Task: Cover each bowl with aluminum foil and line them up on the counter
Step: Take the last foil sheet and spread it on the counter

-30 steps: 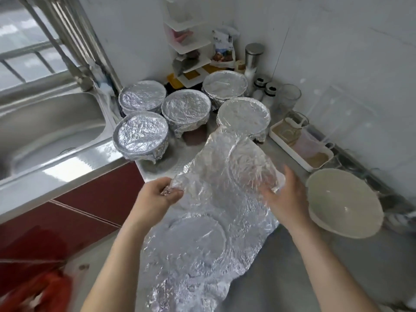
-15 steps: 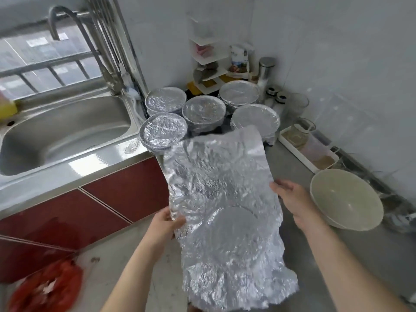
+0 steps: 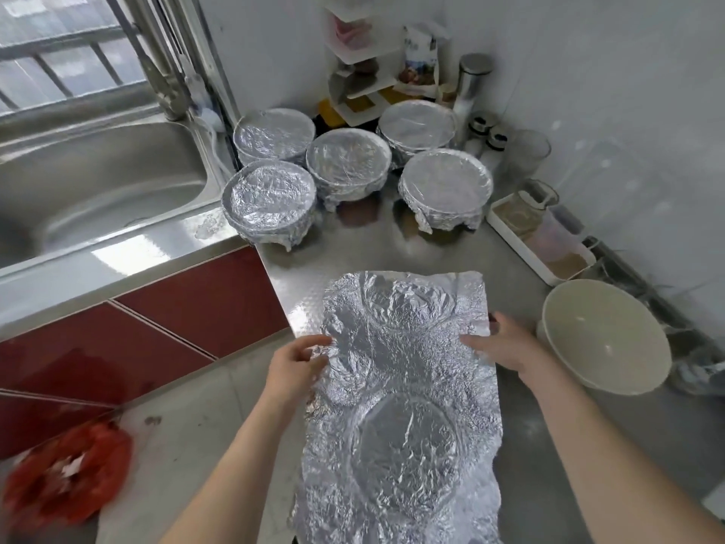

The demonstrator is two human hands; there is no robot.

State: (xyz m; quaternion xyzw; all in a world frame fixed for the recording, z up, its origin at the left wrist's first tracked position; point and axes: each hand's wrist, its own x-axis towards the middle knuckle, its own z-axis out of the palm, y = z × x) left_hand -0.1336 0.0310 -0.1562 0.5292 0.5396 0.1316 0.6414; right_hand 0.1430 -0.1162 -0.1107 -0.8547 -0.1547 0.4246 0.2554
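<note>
Foil sheet [image 3: 404, 367] pinched at both side edges by left hand [image 3: 296, 365] and right hand [image 3: 502, 349], probably to flatten it for bare bowl [image 3: 604, 335] just beyond right fingertips [image 3: 469, 341]

Both our forearms are bare: the left slants up from 7 o'clock, the right from 5 o'clock. Our left hand [image 3: 298, 361] pinches the 9 o'clock edge of the foil sheet [image 3: 404, 406] between thumb and curled fingers. Our right hand [image 3: 504, 347] seems to pinch the 3 o'clock edge, its fingers partly hidden.
</note>
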